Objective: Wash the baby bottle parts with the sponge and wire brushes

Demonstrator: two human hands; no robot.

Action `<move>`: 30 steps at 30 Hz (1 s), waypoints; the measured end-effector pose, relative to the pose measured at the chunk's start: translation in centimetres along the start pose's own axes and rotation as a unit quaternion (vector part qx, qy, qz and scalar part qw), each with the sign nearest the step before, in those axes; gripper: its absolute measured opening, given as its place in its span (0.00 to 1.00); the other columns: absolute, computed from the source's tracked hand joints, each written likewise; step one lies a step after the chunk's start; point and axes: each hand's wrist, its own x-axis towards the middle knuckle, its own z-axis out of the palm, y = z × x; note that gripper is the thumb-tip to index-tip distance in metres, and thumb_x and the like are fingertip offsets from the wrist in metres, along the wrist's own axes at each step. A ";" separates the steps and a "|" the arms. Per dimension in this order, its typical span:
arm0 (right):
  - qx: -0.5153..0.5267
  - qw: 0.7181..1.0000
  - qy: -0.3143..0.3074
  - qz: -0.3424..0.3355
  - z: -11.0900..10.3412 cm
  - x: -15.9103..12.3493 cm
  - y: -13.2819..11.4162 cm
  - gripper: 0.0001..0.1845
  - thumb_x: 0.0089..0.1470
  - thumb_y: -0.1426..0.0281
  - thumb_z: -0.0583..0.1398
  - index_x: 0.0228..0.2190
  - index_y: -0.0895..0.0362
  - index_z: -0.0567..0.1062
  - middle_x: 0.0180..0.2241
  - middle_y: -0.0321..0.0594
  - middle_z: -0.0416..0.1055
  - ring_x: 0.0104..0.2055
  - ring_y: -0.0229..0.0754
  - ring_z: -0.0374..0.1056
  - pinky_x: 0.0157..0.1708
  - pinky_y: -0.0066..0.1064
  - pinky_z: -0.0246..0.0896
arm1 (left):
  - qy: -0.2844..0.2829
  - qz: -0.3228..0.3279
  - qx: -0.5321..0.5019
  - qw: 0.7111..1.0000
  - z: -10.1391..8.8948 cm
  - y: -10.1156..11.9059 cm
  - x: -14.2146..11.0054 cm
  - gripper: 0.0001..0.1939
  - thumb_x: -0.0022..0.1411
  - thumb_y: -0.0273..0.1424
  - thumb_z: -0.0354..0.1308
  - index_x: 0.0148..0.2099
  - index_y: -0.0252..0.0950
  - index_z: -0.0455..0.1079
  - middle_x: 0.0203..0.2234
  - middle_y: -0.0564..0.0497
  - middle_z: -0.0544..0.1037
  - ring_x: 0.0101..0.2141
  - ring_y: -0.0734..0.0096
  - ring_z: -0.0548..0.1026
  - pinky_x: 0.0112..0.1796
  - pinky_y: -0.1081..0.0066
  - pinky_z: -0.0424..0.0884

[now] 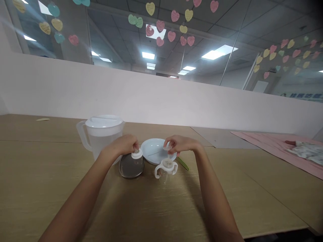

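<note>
My left hand (127,144) is closed, its fingertips pinching the top of a white bottle collar (137,154) over a dark oval tray (130,169). A clear part seems to sit below that collar. My right hand (182,144) is closed on a small translucent round piece (167,148), held just above the baby bottle. The two-handled baby bottle (164,176) stands upright on the table, its top open, with white handles at both sides. Behind it lies a pale blue-white plate (152,151), partly covered by my right hand.
A lidded plastic pitcher (103,137) holding clear liquid stands behind my left forearm. A green strip-like object (183,163) lies right of the plate. Farther right is a pink cloth (267,144) with a patterned fabric item (306,152). A white wall (156,101) borders the table's back.
</note>
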 end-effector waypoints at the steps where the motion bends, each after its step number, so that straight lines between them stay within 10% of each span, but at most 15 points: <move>1: -0.008 1.000 0.001 0.006 0.0 0.0 0.0 0.19 0.38 0.72 0.62 0.37 0.59 0.69 0.30 0.39 0.70 0.28 0.36 0.67 0.20 0.23 0.64 | 0.000 -0.001 0.003 1.000 -0.1 0.1 -0.1 0.08 0.44 0.25 0.52 0.26 0.36 0.73 0.25 0.51 0.77 0.26 0.72 0.70 0.23 0.77 0.58; 16: -0.046 0.998 -0.009 0.049 -0.1 -0.2 0.1 0.31 0.29 0.57 0.68 0.35 0.61 0.71 0.34 0.44 0.71 0.32 0.42 0.68 0.25 0.29 0.67 | 0.031 -0.004 0.052 0.998 -0.6 1.2 -0.6 0.20 0.55 0.42 0.47 0.17 0.35 0.59 0.15 0.52 0.66 0.17 0.74 0.59 0.20 0.72 0.48; 25: -0.045 0.975 0.139 -0.168 2.9 2.4 -2.0 0.42 0.35 0.56 0.66 0.52 0.55 0.61 0.45 0.44 0.66 0.44 0.43 0.64 0.42 0.35 0.60 | 0.124 0.105 0.022 0.986 -1.3 3.8 -1.0 0.14 0.59 0.36 0.45 0.35 0.36 0.69 0.31 0.49 0.75 0.30 0.69 0.70 0.28 0.74 0.59; 30: -0.031 0.952 0.172 -0.252 4.4 3.4 -3.4 0.22 0.39 0.60 0.64 0.37 0.57 0.70 0.36 0.36 0.69 0.39 0.41 0.64 0.38 0.31 0.58 | 0.142 0.154 0.022 0.978 -1.7 5.4 -1.7 0.13 0.60 0.31 0.43 0.37 0.36 0.69 0.34 0.50 0.75 0.34 0.69 0.70 0.31 0.74 0.60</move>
